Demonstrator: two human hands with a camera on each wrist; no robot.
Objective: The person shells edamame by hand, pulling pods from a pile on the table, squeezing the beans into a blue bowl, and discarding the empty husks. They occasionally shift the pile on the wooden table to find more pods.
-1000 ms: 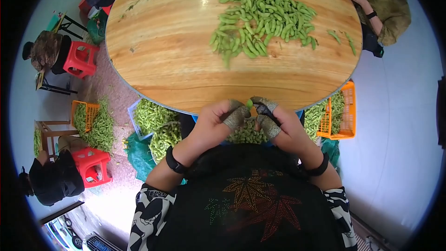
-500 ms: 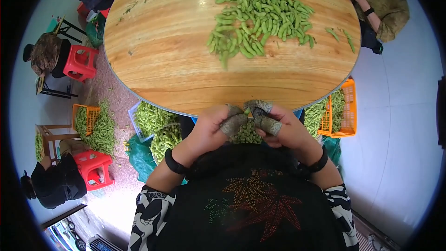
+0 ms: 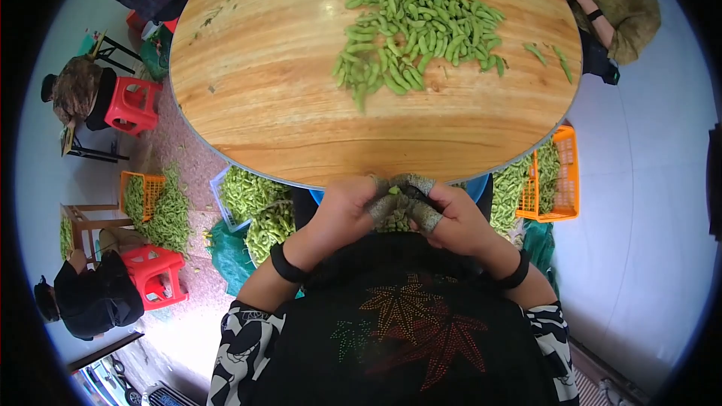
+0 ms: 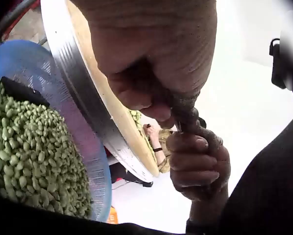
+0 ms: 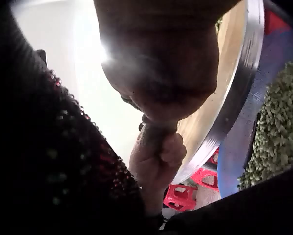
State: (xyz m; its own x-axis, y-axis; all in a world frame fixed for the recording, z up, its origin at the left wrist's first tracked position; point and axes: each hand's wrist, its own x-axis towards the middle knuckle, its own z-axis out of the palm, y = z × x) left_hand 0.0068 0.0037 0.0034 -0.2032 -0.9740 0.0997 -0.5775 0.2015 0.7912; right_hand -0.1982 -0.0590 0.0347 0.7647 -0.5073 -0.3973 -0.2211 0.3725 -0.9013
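Observation:
At the near edge of the round wooden table (image 3: 263, 113), the left hand (image 3: 346, 207) and right hand (image 3: 457, 214) meet fingertip to fingertip. Grey coverings wrap the thumbs and forefingers of both. Pinched between them is a green soybean pod (image 3: 394, 190), mostly hidden by the fingertips. In the left wrist view the other fingers of the right hand (image 4: 195, 164) are curled in. Below the hands, a blue mesh basket (image 4: 103, 171) holds a heap of shelled green beans (image 4: 39, 156). A large pile of soybean pods (image 3: 429, 22) covers the table's far middle.
Orange crates (image 3: 573, 180) with pods stand on the floor at both sides. A pale crate (image 3: 218, 188) of pods and a green sack (image 3: 229, 256) lie left of the legs. Other people sit around, one at the table's right (image 3: 624, 15); red stools (image 3: 131, 101) stand at left.
Both hands have drawn closer together, and the right hand's fingertips now cover most of the pod, which showed more clearly earlier. The pile on the table stays as it was.

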